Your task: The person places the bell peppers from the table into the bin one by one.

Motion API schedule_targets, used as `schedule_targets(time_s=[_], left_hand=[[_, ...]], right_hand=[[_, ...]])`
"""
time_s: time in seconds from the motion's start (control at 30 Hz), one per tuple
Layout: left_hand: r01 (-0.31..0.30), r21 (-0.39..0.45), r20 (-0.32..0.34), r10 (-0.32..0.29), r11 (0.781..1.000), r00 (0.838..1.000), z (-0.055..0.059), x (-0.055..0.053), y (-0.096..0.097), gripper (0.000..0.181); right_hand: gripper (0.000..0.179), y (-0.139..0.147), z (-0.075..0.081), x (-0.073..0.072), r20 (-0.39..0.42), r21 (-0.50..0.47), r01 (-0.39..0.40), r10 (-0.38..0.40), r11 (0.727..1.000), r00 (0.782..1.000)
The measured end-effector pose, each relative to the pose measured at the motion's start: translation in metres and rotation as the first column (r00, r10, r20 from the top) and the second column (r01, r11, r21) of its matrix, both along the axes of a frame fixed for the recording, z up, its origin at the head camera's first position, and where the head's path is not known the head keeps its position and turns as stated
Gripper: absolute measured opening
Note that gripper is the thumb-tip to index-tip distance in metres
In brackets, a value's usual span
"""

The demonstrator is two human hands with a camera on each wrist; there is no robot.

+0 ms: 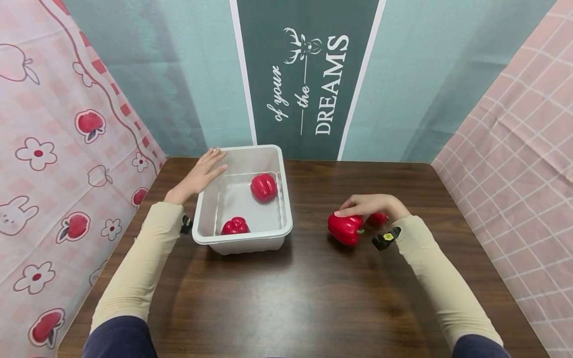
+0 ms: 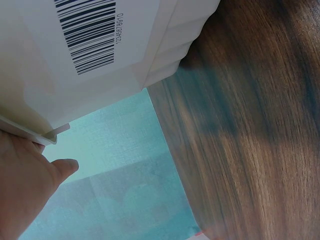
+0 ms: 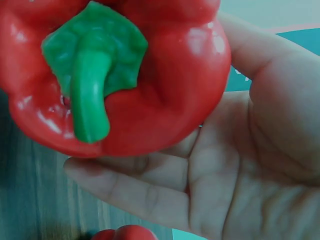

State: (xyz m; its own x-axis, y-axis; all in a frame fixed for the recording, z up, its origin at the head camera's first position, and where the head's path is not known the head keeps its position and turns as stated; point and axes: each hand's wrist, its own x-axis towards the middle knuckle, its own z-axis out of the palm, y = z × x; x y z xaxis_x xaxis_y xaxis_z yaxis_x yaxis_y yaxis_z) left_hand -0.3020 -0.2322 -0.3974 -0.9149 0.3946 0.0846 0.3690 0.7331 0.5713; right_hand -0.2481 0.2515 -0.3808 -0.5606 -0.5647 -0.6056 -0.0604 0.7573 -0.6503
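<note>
My right hand (image 1: 369, 204) holds a glossy red bell pepper (image 1: 344, 228) with a green stem, over the right half of the table. In the right wrist view that bell pepper (image 3: 165, 112) sits between the thumb and the fingers, stem toward the camera. Another red pepper (image 1: 377, 219) lies behind this hand, partly hidden by it. My left hand (image 1: 203, 171) rests on the left rim of a white plastic bin (image 1: 250, 237), its fingers extended. Two more red bell peppers are inside the bin: one at the back right (image 1: 263, 187), one at the front (image 1: 235, 226).
The brown wooden table (image 1: 277, 308) ends at a blue-green backdrop cloth (image 1: 188, 74) with white lettering. Patterned pink cloths hang on the left (image 1: 67, 164) and right (image 1: 519, 164). A barcode label (image 2: 90, 35) shows on the bin's outer side.
</note>
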Motion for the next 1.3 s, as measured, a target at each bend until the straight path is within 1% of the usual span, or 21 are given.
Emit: schedule_targets(time_s=[0.13, 0.3, 0.6, 0.77, 1.1, 1.17, 1.3], left_hand=[[0.005, 0.004, 0.003, -0.005, 1.0, 1.0, 0.0, 0.0, 0.0, 0.065], [0.004, -0.001, 0.006, -0.004, 1.0, 1.0, 0.0, 0.001, 0.0, 0.064], [0.002, 0.001, -0.001, -0.002, 1.0, 1.0, 0.0, 0.001, 0.0, 0.064], [0.001, -0.002, 0.001, -0.001, 1.0, 1.0, 0.0, 0.001, 0.0, 0.062], [-0.003, 0.0, 0.008, 0.003, 1.0, 1.0, 0.001, 0.002, 0.001, 0.062], [-0.002, 0.001, 0.007, 0.002, 1.0, 1.0, 0.002, 0.002, 0.001, 0.062], [-0.004, 0.008, -0.001, 0.004, 1.0, 1.0, 0.002, 0.002, 0.001, 0.062]], right_hand=[[0.047, -0.001, 0.001, -0.003, 0.006, -0.002, 0.0, 0.0, 1.0, 1.0], [0.046, -0.004, 0.003, -0.004, -0.01, -0.011, -0.009, 0.009, 1.0, 1.0], [0.05, -0.01, 0.01, -0.003, -0.009, -0.006, 0.021, -0.021, 1.0, 1.0], [0.051, -0.011, 0.011, -0.005, -0.01, -0.008, 0.02, -0.02, 1.0, 1.0], [0.044, -0.015, 0.013, -0.007, 0.004, -0.057, 0.003, -0.003, 0.998, 1.0], [0.044, -0.015, 0.013, -0.007, 0.009, -0.059, 0.008, -0.007, 0.998, 1.0], [0.047, -0.017, 0.013, -0.007, -0.007, -0.046, 0.01, -0.01, 0.999, 1.0]])
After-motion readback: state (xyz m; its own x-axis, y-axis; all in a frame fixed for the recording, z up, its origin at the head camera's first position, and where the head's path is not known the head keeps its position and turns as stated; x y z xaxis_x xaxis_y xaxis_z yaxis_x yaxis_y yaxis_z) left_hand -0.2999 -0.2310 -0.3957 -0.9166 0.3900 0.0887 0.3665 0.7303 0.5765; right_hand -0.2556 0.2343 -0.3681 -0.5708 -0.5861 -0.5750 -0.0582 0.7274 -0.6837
